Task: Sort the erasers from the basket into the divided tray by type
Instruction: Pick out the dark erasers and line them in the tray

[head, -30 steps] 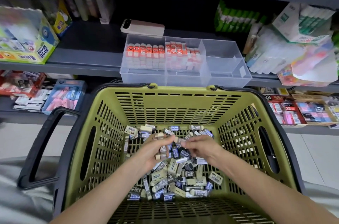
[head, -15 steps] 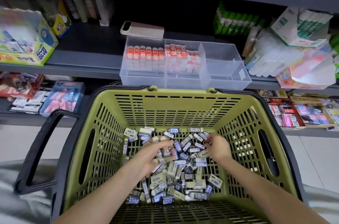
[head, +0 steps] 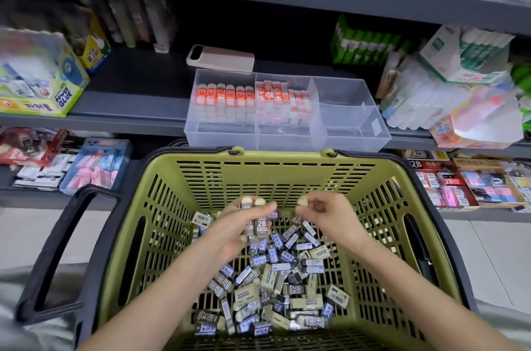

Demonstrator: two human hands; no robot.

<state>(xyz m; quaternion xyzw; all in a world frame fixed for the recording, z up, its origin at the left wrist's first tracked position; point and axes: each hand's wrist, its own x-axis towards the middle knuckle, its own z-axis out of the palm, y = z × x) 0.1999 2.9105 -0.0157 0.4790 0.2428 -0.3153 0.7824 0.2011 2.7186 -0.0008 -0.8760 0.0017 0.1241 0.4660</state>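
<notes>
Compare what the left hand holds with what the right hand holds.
The left hand grips several 2B erasers bunched upright; the right hand pinches one eraser. The left bunch shows printed sleeves; the right one shows only a cream end. Both hover over the basket.

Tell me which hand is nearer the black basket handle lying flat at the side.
Left. The left hand, holding grey 2B erasers, is nearer the black handle; the right hand is further across the green basket.

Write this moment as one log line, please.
left hand: grips 2B erasers | right hand: grips one eraser | basket: many left | tray: right compartments empty
</notes>
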